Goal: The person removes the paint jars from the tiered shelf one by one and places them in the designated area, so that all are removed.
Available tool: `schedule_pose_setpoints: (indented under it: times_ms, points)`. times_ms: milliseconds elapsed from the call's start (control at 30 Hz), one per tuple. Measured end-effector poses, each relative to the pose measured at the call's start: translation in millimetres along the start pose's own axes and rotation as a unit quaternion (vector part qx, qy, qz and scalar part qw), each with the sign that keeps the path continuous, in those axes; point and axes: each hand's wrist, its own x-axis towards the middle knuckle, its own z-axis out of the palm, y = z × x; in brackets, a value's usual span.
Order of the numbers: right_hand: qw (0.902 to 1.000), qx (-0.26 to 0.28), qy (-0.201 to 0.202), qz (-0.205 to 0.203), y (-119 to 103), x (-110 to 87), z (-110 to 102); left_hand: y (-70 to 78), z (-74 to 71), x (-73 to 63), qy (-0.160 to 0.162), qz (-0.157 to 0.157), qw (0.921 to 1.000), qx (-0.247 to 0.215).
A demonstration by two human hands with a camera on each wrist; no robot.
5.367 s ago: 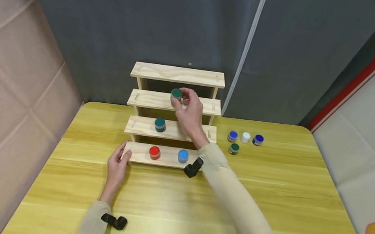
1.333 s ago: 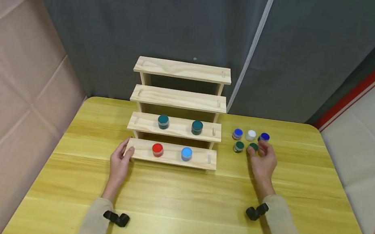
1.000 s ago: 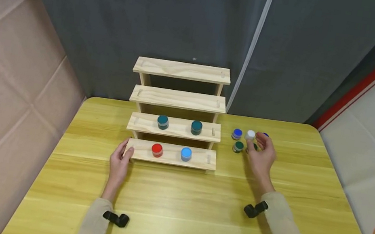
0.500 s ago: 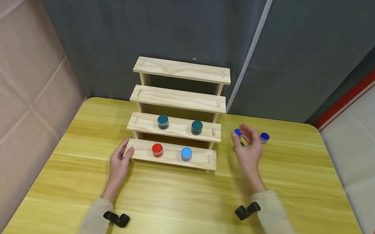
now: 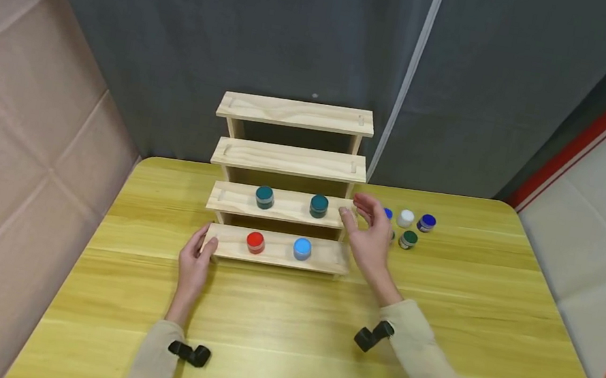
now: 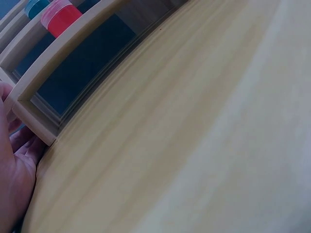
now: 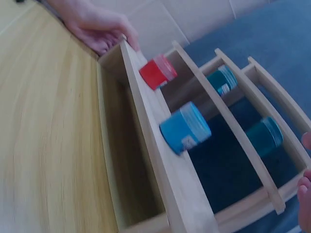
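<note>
My left hand (image 5: 193, 264) grips the left end of the bottom step of a wooden tiered display stand (image 5: 289, 160), thumb on top. On that step stand a red paint jar (image 5: 255, 243) and a light blue paint jar (image 5: 302, 249). One step up are two teal paint jars, a left one (image 5: 264, 197) and a right one (image 5: 319, 205). My right hand (image 5: 371, 236), thumb and fingers apart and nothing visible between them, hovers by the right end of the second step. In the right wrist view only its fingertips (image 7: 305, 187) show at the edge.
Right of the stand, on the yellow wood-grain table (image 5: 267, 342), are a white jar (image 5: 405, 218), a dark blue jar (image 5: 426, 223) and a green jar (image 5: 408, 239). A blue jar (image 5: 388, 214) and another green one are partly hidden by my right hand. A grey curtain (image 5: 214, 36) hangs behind.
Earlier my right hand held a teal jar over the stand; two now stand on the second step. Since then it passed over the loose jars and moved left, empty. The left hand stayed put.
</note>
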Motion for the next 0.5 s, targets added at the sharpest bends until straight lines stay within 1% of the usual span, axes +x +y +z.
schedule_pose_setpoints:
  times_ms: [100,233,333,500]
  points:
    - [0.9998,0.0,-0.013,0.013,2,0.1,7,-0.9,0.6,0.1,0.001,0.0,1.0,0.0]
    - [0.9993,-0.004,-0.03,0.02,19,2.4,14,-1.8,1.2,0.4,0.002,0.008,1.0,0.0]
    - [0.9986,-0.021,-0.046,0.014,32,3.5,18,-2.5,1.7,0.6,0.003,0.012,0.9999,-0.002]
    - [0.9965,-0.056,-0.063,-0.003,38,3.3,23,-4.0,2.4,1.4,0.01,0.011,0.9999,0.001]
